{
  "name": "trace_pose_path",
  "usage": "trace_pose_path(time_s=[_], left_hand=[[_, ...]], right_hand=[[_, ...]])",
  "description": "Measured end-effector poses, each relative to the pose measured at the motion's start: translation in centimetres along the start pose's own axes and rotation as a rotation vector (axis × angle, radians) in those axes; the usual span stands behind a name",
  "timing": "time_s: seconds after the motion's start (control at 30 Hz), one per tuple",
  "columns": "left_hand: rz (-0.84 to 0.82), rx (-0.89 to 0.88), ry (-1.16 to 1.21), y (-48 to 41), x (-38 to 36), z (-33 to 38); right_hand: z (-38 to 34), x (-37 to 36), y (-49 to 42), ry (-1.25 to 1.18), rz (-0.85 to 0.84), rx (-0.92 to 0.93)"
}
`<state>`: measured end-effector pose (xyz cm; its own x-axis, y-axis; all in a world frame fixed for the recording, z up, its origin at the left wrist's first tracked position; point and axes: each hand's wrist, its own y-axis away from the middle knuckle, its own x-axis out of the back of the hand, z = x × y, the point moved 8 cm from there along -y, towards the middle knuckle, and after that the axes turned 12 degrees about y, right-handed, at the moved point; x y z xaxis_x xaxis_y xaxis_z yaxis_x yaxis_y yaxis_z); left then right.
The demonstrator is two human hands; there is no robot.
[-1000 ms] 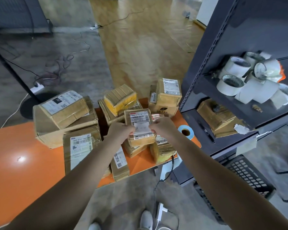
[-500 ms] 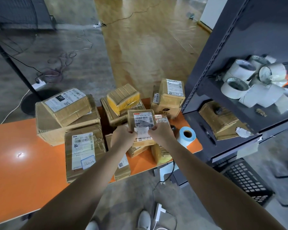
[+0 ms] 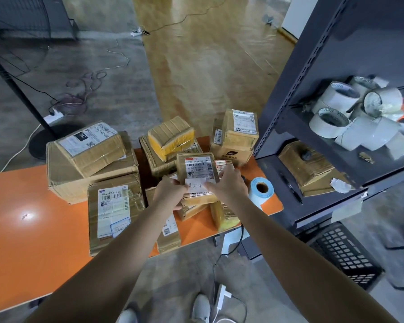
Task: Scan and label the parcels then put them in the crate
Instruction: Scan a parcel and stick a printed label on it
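Orange desk carries a heap of taped cardboard parcels. Over the heap both hands hold one small parcel: the left hand grips its left edge and the right hand its right edge, fingers curled round the cardboard. Between the thumbs a white label lies on the parcel's face. Just right of the right fingers stands a blue label roll. Down to their right a black crate sits on the floor under the shelf.
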<state>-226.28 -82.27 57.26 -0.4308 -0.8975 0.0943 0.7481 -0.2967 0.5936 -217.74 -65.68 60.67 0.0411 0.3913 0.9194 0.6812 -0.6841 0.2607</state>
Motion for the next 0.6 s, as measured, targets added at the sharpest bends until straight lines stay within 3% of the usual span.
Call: trace_pose_path(time_s=[0.1, 0.33, 0.6], left_hand=[[-0.008, 0.072, 0.068, -0.3, -0.5, -0.4], [0.064, 0.037, 0.17, 0.0, -1.1, -0.6], [0.033, -0.148, 0.279, 3.8, -0.8, 0.7]], right_hand=[[0.4, -0.9, -0.7, -0.136, -0.082, -0.024], [0.5, -1.7, -1.5, -0.259, -0.121, -0.005], [0.9, 1.7, 0.8, -0.479, -0.118, 0.157]])
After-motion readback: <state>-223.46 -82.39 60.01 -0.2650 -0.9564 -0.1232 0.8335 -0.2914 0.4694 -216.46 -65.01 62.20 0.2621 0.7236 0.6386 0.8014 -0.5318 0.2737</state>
